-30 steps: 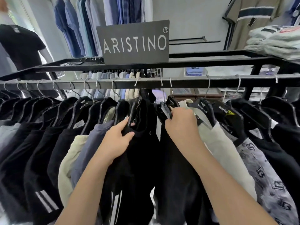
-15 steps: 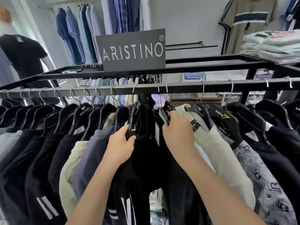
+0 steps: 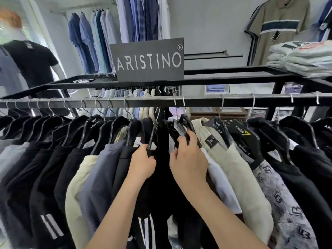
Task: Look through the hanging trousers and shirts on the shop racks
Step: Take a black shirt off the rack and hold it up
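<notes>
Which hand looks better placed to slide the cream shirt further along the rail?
Probably the right hand: it grips a black hanger right beside the cream shirt. The left hand holds another hanger further left.

Garment hems (image 3: 53,238) below frame edge

place: clothing shop | cues: black rail (image 3: 197,100) packed with garments on branded hangers (image 3: 95,123) | ARISTINO brand sign (image 3: 147,59) on rack top | wall rail of blue shirts (image 3: 89,42) | folded tees stack (image 3: 303,58) on shelf | displayed polo (image 3: 276,24) with tag | dressed mannequin (image 3: 34,65) left
</notes>
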`<act>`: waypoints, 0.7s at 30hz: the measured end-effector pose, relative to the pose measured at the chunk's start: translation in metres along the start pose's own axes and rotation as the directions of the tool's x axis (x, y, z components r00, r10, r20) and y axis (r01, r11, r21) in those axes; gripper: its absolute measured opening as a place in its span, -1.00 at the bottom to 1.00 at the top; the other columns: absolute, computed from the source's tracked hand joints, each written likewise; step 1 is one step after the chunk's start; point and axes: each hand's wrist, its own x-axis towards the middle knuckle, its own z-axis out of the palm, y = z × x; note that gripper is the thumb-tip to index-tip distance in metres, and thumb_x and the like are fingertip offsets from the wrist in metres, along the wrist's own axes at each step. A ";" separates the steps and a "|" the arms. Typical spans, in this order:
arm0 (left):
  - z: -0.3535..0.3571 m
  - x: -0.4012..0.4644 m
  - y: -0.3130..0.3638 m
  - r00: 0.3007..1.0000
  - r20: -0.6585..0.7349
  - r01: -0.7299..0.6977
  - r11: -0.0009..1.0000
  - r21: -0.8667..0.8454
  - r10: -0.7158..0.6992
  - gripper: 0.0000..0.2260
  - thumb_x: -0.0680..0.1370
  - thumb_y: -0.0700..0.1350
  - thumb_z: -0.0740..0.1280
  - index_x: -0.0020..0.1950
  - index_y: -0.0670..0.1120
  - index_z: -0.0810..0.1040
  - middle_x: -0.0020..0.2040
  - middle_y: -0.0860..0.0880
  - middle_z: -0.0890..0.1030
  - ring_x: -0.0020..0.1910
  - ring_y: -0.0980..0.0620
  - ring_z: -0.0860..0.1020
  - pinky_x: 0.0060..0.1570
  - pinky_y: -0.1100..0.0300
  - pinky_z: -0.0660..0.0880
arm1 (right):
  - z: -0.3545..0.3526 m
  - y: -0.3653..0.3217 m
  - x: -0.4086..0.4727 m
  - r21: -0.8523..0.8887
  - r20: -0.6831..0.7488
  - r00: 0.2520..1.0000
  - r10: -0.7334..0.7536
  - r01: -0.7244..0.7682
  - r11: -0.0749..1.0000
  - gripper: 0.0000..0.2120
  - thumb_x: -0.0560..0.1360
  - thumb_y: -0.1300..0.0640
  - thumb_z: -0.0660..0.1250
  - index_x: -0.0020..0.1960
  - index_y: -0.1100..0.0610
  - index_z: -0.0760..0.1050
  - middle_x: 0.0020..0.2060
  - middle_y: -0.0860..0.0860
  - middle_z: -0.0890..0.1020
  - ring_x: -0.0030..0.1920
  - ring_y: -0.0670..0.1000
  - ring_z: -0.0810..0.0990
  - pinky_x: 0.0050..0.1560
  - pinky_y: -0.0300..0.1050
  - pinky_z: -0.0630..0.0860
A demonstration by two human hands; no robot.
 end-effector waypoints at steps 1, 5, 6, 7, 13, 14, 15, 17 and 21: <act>0.002 -0.007 -0.007 1.000 -0.008 0.024 1.000 -0.015 -0.024 -0.62 0.53 -0.29 0.25 0.35 -0.11 0.44 0.18 -0.05 0.58 0.15 -0.06 0.53 0.03 0.19 0.45 | -0.001 0.003 -0.001 0.022 0.014 1.000 -0.008 0.008 1.000 -0.70 0.23 0.21 0.52 -0.07 0.13 0.56 0.19 0.13 0.59 -0.43 0.13 0.57 -0.44 -0.21 0.23; 0.001 -0.047 -0.032 0.994 -0.054 0.090 0.994 -0.066 -0.094 -0.62 0.53 -0.31 0.27 0.32 -0.02 0.44 0.13 0.07 0.56 -0.05 0.16 0.53 -0.26 0.43 0.35 | 0.002 0.016 -0.002 0.104 0.018 0.998 -0.066 0.064 0.993 -0.70 0.29 0.25 0.46 0.02 0.24 0.57 0.23 0.24 0.54 -0.12 0.23 0.63 -0.21 0.01 0.54; -0.001 -0.058 -0.040 0.993 -0.067 0.097 0.992 -0.076 -0.102 -0.62 0.53 -0.31 0.28 0.29 0.01 0.45 0.13 0.09 0.56 -0.08 0.21 0.53 -0.26 0.43 0.36 | 0.003 0.018 -0.002 0.103 0.016 0.997 -0.078 0.075 0.992 -0.68 0.31 0.25 0.45 0.05 0.26 0.56 0.26 0.26 0.52 -0.05 0.25 0.62 -0.13 0.05 0.54; -0.003 -0.069 -0.048 0.991 -0.078 0.106 0.991 -0.077 -0.112 -0.63 0.52 -0.31 0.30 0.23 0.05 0.47 0.13 0.09 0.58 -0.09 0.23 0.54 -0.27 0.43 0.38 | 0.004 0.019 -0.003 0.099 0.023 0.996 -0.087 0.085 0.991 -0.66 0.32 0.25 0.44 0.09 0.27 0.54 0.30 0.28 0.49 0.00 0.26 0.60 -0.07 0.07 0.53; -0.031 -0.147 -0.069 0.972 -0.171 0.147 0.986 -0.078 -0.159 -0.61 0.43 -0.41 0.37 0.11 0.02 0.59 -0.01 0.23 0.65 -0.04 0.40 0.56 -0.11 0.54 0.35 | 0.008 0.020 -0.015 0.173 -0.017 0.987 -0.162 0.163 0.971 -0.54 0.40 0.28 0.36 0.29 0.23 0.42 0.51 0.27 0.22 0.16 0.21 0.51 0.13 0.10 0.43; -0.038 -0.161 -0.069 0.968 -0.177 0.164 0.983 -0.083 -0.176 -0.59 0.41 -0.45 0.37 0.09 0.01 0.61 -0.03 0.23 0.66 -0.05 0.44 0.55 -0.11 0.59 0.34 | 0.009 0.018 -0.019 0.187 -0.041 0.984 -0.173 0.178 0.966 -0.54 0.41 0.30 0.35 0.30 0.22 0.42 0.51 0.27 0.22 0.23 0.21 0.47 0.20 0.11 0.41; -0.045 -0.174 -0.068 0.963 -0.184 0.181 0.979 -0.092 -0.195 -0.57 0.40 -0.47 0.36 0.09 0.00 0.63 -0.06 0.23 0.68 -0.07 0.43 0.57 -0.12 0.60 0.36 | 0.010 0.014 -0.025 0.201 -0.067 0.980 -0.185 0.195 0.960 -0.55 0.41 0.32 0.34 0.29 0.21 0.43 0.51 0.26 0.24 0.30 0.21 0.42 0.27 0.11 0.38; -0.061 -0.196 -0.069 0.947 -0.206 0.228 0.968 -0.108 -0.246 -0.54 0.36 -0.48 0.36 0.05 0.02 0.68 -0.11 0.18 0.71 -0.12 0.28 0.64 -0.15 0.48 0.48 | 0.013 0.004 -0.039 0.276 -0.098 0.966 -0.240 0.258 0.926 -0.61 0.43 0.31 0.33 0.25 0.20 0.49 0.44 0.22 0.36 0.36 0.20 0.39 0.35 0.14 0.35; -0.097 -0.238 -0.073 0.901 -0.281 0.327 0.943 -0.055 -0.329 -0.51 0.30 -0.43 0.38 -0.08 0.16 0.71 -0.20 0.12 0.72 -0.23 0.16 0.65 -0.15 0.20 0.55 | 0.018 -0.026 -0.071 0.638 0.096 0.827 -0.554 0.376 0.672 -0.67 0.41 0.08 0.41 0.16 0.12 0.58 0.11 0.01 0.63 0.26 0.11 0.50 0.29 0.17 0.42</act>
